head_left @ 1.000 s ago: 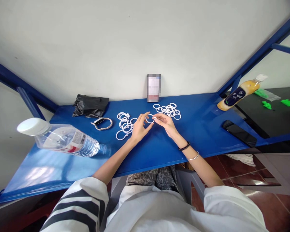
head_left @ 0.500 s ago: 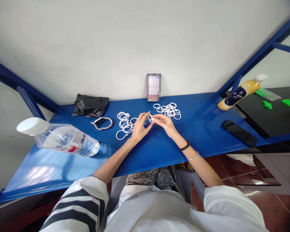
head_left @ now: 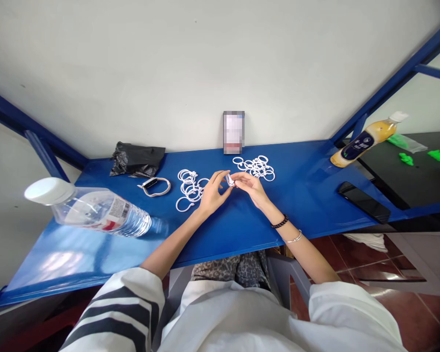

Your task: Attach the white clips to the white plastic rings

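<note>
My right hand (head_left: 252, 188) pinches a thin white plastic ring (head_left: 229, 180) between thumb and fingertips, above the blue table. The ring is turned nearly edge-on, so its full loop hardly shows. My left hand (head_left: 213, 193) faces it from the other side, fingers curved and thumb apart, the index fingertip at the ring's upper end. Whether that fingertip touches is too small to tell. Beside my left hand lies a loose group of similar white rings (head_left: 185, 198), some with small lugs, partly behind the hand. Another pile of white rings (head_left: 258, 167) lies beyond my right hand.
A phone (head_left: 233, 133) with a blurred screen leans on the wall. Left are a water bottle (head_left: 95, 208), a black plastic bag (head_left: 137, 160) and a watch (head_left: 156, 186). Right are a juice bottle (head_left: 363, 143) and a dark phone (head_left: 364, 200). Blue frame bars (head_left: 381, 83) flank the table (head_left: 300, 205).
The ring at my fingertips has turned from a visible loop to nearly edge-on. Both hands have stayed almost in place, and the piles look the same.
</note>
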The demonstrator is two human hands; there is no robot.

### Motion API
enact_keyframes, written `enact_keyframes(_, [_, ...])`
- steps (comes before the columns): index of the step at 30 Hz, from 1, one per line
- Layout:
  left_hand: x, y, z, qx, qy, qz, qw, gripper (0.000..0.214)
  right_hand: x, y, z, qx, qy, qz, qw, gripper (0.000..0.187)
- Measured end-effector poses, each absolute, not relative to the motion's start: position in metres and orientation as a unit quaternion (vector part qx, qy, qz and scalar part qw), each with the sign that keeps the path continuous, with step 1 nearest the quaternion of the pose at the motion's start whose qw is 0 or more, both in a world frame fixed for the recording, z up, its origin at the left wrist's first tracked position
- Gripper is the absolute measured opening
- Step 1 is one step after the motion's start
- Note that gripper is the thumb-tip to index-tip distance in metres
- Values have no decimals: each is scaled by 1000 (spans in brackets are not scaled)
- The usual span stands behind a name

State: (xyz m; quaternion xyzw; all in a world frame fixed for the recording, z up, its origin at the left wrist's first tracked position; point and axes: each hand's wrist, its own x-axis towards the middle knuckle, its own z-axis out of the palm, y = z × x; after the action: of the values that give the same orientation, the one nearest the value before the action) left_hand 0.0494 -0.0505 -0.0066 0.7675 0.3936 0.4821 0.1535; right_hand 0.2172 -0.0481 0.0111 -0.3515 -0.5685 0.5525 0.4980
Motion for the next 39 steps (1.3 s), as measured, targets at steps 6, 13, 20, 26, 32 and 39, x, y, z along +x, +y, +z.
enact_keyframes(6, [50, -51, -6, 771, 395, 473, 160, 39, 217, -48, 11, -362, -558, 549, 505, 29])
enact_keyframes(13, [50, -52, -5, 778, 387, 471, 156, 39, 219, -47, 12, -419, -525, 533, 515, 21])
enact_keyframes(20, [51, -54, -5, 781, 376, 475, 153, 40, 220, -45, 9, -444, -494, 566, 488, 31])
enact_keyframes(26, [52, -55, -3, 784, 365, 476, 161, 41, 218, -45, 8, -422, -482, 608, 469, 32])
enact_keyframes(32, [51, -55, -1, 785, 370, 465, 177, 41, 218, -46, 8, -419, -482, 611, 467, 29])
enact_keyframes(39, [50, -55, -2, 782, 389, 451, 186, 41, 219, -45, 8, -422, -493, 599, 469, 26])
